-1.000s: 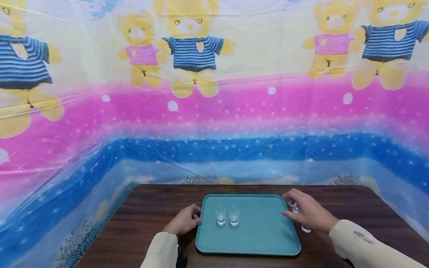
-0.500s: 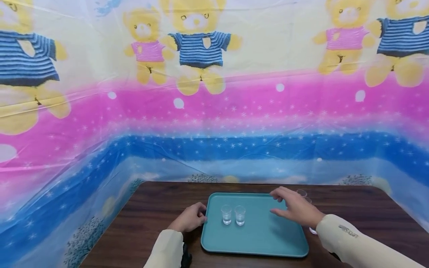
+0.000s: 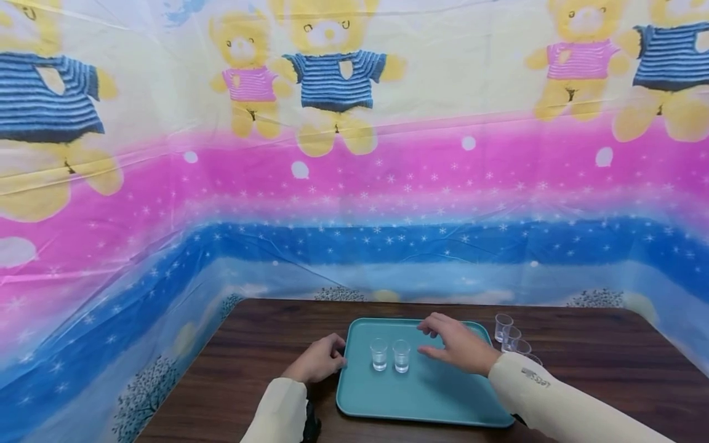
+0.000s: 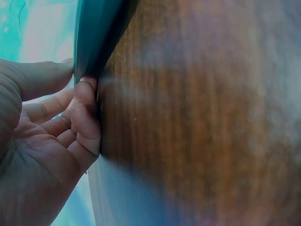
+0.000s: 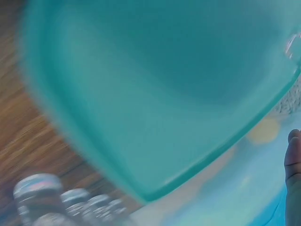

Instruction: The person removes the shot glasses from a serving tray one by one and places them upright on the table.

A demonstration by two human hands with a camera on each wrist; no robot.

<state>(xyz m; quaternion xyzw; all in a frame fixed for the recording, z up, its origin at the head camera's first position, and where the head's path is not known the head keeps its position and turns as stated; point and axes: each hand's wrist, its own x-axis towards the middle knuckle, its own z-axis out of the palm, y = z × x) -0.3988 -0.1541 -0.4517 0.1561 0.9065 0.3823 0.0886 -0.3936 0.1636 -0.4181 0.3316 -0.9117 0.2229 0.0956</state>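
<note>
A teal tray (image 3: pixel 421 403) lies on the dark wooden table. Two small clear cups (image 3: pixel 379 355) stand upright side by side on its left half. My left hand (image 3: pixel 318 362) holds the tray's left edge; in the left wrist view its thumb (image 4: pixel 47 80) lies against the rim and the curled fingers (image 4: pixel 84 120) are at the underside. Above the right half of the tray hovers my right hand (image 3: pixel 462 347), fingers apart and gently bent, holding nothing, to the right of the cups. Only part of one finger (image 5: pixel 294 174) shows in the right wrist view.
Right of the tray, several more clear cups (image 3: pixel 503 327) stand in a row on the table (image 3: pixel 271 326), partly hidden by the right sleeve (image 3: pixel 554 394). A curtain with printed bears (image 3: pixel 335 80) hangs behind the table and at both sides.
My right hand has moved left from the row of cups at the tray's right edge to over the tray, uncovering more of that row. The left hand stays at the tray's edge.
</note>
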